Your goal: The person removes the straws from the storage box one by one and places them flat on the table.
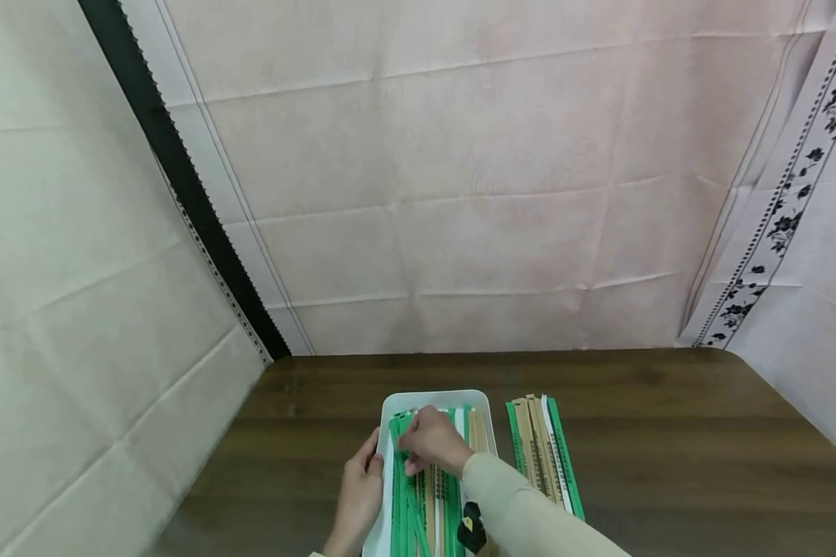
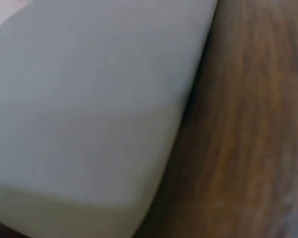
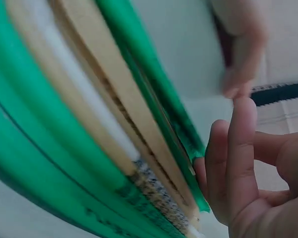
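Observation:
A white tray (image 1: 478, 399) holds long, narrow packets (image 1: 399, 510) in green, tan and white sleeves with dark print. My left hand (image 1: 359, 491) grips the tray's left side, thumb near the rim. In the left wrist view the tray's pale outer wall (image 2: 89, 99) fills much of the picture. Over the upper left of the packets, my right hand (image 1: 435, 442) pinches a green packet (image 1: 419, 520) that slants across the others. The right wrist view has the right fingers (image 3: 242, 144) at the packets' printed ends, close to the left hand (image 3: 243, 44).
Right of the tray, a second group of green, tan and white packets (image 1: 539, 445) lies on the brown wooden table (image 1: 655, 456). Pale cloth (image 1: 460, 193) hangs behind the table and along both sides. A dark badge (image 1: 471, 527) shows by the right sleeve.

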Motion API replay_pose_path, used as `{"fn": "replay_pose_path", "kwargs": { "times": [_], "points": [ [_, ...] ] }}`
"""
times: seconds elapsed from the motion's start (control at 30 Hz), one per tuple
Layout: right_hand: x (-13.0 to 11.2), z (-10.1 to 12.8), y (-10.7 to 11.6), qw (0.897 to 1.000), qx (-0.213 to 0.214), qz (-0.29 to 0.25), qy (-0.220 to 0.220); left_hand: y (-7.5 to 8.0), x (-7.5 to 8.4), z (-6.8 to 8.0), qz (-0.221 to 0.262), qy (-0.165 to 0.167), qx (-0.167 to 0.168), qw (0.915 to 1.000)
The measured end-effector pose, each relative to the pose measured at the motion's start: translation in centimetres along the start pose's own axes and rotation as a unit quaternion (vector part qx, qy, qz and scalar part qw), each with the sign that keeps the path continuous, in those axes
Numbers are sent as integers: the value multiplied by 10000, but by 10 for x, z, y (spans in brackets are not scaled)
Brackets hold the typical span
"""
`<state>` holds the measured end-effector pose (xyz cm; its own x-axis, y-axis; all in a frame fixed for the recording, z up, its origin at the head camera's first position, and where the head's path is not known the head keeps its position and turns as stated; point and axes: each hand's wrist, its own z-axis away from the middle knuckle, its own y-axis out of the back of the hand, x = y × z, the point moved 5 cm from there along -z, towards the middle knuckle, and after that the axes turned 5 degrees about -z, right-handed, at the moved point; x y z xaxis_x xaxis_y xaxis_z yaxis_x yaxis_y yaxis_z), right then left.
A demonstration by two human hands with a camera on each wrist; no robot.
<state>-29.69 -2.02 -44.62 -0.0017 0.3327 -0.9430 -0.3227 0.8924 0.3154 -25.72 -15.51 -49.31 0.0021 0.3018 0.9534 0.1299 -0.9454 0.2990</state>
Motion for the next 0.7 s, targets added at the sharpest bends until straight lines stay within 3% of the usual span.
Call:
{"fn": "replay_pose_path", "kwargs": {
  "times": [0.23, 0.4, 0.57, 0.7],
  "points": [
    [2, -4, -13, 9924, 274, 1125, 407, -3, 0, 0, -36, -140, 67, 9999],
    [2, -6, -12, 9886, 273, 1389, 516, -6, 2, 0, 22, -169, 89, 9998],
    [3, -3, -1, 9982, 70, 576, 151, -6, 4, -1, -5, -182, 77, 9998],
    [2, 2, 11, 9993, -82, -278, -220, -2, 2, 2, -56, -61, 75, 9999]
  ]
}}
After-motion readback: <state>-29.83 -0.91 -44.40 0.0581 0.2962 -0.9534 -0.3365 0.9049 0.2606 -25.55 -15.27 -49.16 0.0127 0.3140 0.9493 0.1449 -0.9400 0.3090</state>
